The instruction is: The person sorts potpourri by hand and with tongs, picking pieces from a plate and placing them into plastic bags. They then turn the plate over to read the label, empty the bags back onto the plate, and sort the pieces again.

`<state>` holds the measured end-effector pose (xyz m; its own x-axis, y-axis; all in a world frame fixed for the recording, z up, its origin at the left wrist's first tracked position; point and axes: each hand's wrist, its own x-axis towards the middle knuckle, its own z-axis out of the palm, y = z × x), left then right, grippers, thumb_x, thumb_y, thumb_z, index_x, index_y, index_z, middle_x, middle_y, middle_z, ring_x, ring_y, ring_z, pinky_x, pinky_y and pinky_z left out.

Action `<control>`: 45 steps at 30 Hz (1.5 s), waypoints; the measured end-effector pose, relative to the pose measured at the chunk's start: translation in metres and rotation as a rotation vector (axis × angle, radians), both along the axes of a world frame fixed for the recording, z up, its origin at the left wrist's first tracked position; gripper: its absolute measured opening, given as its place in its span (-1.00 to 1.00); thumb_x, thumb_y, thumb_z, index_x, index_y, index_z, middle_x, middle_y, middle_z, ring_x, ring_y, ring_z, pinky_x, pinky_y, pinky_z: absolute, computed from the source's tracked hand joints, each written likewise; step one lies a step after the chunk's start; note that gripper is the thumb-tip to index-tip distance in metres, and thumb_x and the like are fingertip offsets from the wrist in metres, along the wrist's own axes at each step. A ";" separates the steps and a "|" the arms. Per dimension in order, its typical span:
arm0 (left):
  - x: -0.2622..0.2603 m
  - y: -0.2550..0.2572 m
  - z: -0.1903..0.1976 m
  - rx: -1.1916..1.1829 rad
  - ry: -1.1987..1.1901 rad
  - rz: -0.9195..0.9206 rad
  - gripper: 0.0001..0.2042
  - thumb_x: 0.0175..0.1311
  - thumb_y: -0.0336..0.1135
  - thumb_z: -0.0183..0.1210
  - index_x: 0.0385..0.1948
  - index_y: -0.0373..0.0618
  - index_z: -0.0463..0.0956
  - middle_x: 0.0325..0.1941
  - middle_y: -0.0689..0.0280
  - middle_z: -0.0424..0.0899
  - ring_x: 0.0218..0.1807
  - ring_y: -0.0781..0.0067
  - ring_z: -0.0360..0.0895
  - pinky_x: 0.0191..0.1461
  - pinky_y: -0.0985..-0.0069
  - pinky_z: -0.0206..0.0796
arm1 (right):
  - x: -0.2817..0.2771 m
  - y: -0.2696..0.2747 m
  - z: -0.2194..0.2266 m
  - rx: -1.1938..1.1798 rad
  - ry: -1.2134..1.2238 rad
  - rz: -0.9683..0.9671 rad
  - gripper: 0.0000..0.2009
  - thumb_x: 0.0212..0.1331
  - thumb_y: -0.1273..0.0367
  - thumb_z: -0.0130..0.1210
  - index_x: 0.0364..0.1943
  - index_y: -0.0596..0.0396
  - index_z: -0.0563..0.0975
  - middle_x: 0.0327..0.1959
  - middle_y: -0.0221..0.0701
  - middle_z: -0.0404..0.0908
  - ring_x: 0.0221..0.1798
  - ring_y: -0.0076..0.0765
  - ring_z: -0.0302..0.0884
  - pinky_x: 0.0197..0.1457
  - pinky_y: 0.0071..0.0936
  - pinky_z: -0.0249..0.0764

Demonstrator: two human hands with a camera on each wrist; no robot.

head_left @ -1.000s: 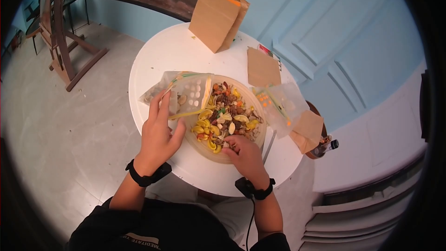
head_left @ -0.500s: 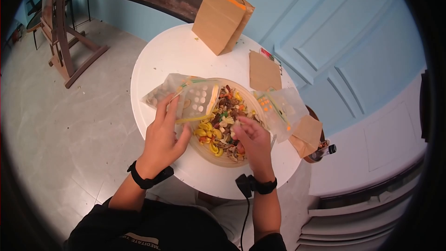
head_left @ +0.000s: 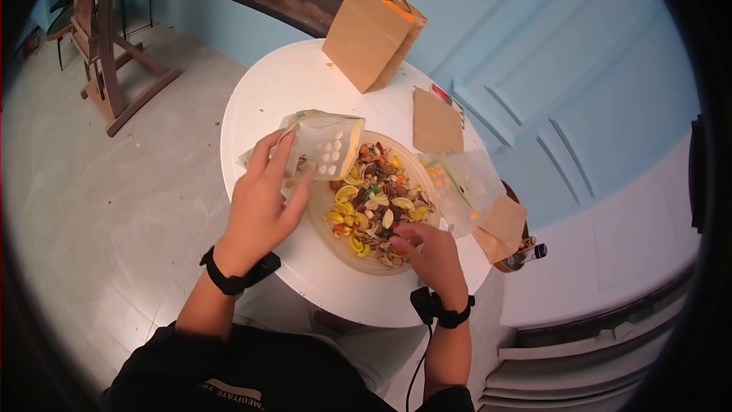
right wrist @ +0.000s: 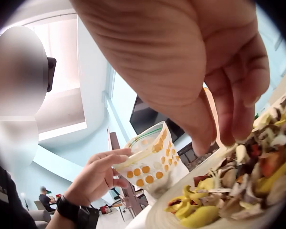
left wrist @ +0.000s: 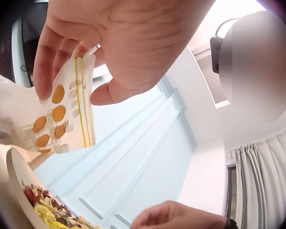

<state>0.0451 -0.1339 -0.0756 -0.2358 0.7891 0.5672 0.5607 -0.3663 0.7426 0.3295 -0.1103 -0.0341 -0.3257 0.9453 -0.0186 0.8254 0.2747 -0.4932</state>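
Observation:
My left hand [head_left: 263, 202] grips a clear zip bag [head_left: 335, 145] with dots by its edge, at the left of a round, shallow dish [head_left: 339, 253]. The bag's open mouth faces the dish, and some dried pieces [head_left: 307, 166] lie inside it. The dish bears a potpourri mix [right wrist: 238, 186] of yellow curled pieces, pale slices and brown bits. Over the dish's right part, my right hand [head_left: 433, 253] reaches down with its fingertips right at the mix. In the right wrist view its thumb and fingers stand apart, nothing visible between them.
A second zip bag [head_left: 474, 183] with orange dots lies to the right of the dish, beside a folded brown paper piece [head_left: 502, 225]. Behind are a flat brown paper sheet [head_left: 437, 120] and a standing paper bag [head_left: 366, 42]. A bottle [head_left: 526, 257] stands by the table's right edge.
My right hand rose from the mix toward the dish's middle, then came back down at its right. My left hand has raised and tilted the zip bag's mouth.

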 end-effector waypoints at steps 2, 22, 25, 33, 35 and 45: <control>-0.005 0.005 0.008 -0.018 0.102 -0.015 -0.47 0.20 -0.40 0.34 0.23 -0.30 0.46 0.27 0.03 0.48 -0.16 0.25 0.68 -0.28 0.48 0.61 | 0.008 -0.011 -0.005 -0.016 -0.078 0.058 -0.79 0.21 0.27 0.31 -0.12 0.00 0.68 -0.30 -0.31 0.70 -0.30 -0.24 0.69 -0.22 -0.33 0.57; 0.002 0.000 0.015 0.098 0.432 0.102 -0.88 0.17 -0.31 0.36 -0.29 -0.05 0.74 0.06 0.17 0.66 -0.15 0.19 0.64 -0.23 0.30 0.55 | 0.006 0.008 -0.042 -0.243 0.737 -0.157 -0.72 0.44 0.33 0.13 0.04 0.26 0.62 -0.28 -0.50 0.69 -0.40 -0.65 0.52 -0.32 -0.62 0.48; 0.013 -0.012 0.012 0.060 0.409 0.049 -0.88 0.12 -0.32 0.42 -0.32 -0.04 0.75 0.04 0.11 0.67 -0.11 0.15 0.65 -0.16 0.30 0.55 | 0.007 0.010 -0.037 -0.390 0.937 -0.201 -0.71 0.46 0.34 0.11 0.10 0.27 0.60 -0.22 -0.51 0.68 -0.36 -0.71 0.52 -0.32 -0.67 0.46; 0.020 -0.020 0.008 0.042 0.404 -0.006 -0.86 0.10 -0.30 0.42 -0.31 -0.02 0.76 0.05 0.14 0.66 -0.12 0.17 0.66 -0.17 0.30 0.56 | 0.010 0.012 -0.044 -0.546 1.244 -0.206 -0.70 0.42 0.38 0.17 0.13 0.26 0.55 -0.11 -0.48 0.66 -0.23 -0.66 0.57 -0.25 -0.69 0.50; 0.020 -0.020 0.007 0.040 0.402 -0.009 -0.87 0.10 -0.30 0.42 -0.31 -0.02 0.76 0.05 0.14 0.66 -0.12 0.17 0.66 -0.17 0.30 0.56 | 0.004 0.009 -0.039 -0.556 1.288 -0.254 -0.71 0.40 0.40 0.18 0.11 0.26 0.55 -0.10 -0.44 0.67 -0.21 -0.63 0.59 -0.21 -0.68 0.53; 0.022 -0.016 -0.001 0.065 0.370 -0.034 -0.87 0.12 -0.30 0.41 -0.32 -0.05 0.75 0.02 0.15 0.66 -0.16 0.17 0.64 -0.21 0.31 0.54 | 0.004 0.012 -0.050 -0.340 1.072 -0.313 -0.78 0.31 0.47 0.25 0.00 0.22 0.63 -0.23 -0.46 0.70 -0.32 -0.63 0.60 -0.27 -0.71 0.52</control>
<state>0.0675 -0.1495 -0.0764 0.0206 0.7522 0.6586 0.7733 -0.4295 0.4664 0.3339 -0.0979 -0.0844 -0.0817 0.9863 -0.1435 -0.0502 -0.1479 -0.9877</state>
